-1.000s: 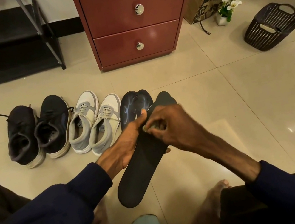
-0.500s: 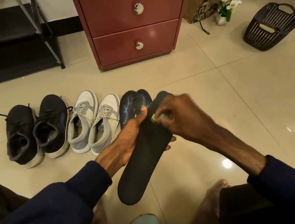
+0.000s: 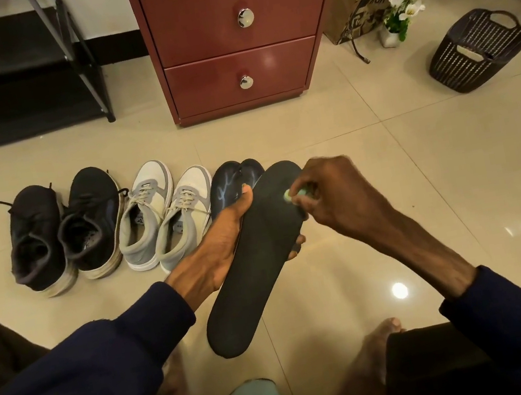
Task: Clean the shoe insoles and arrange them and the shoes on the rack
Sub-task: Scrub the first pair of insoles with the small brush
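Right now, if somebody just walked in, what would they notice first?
Probably the long black foam insole in the middle, held up by the left hand while the right hand rubs a small pale green brush near its top. Next, the shoes lined up on the cream tiled floor to the left: black sneakers and grey-and-white sneakers.

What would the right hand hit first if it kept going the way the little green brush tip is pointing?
The right hand points its green brush left, at the black insole held by the left hand. It would meet the insole first; they look in contact already.
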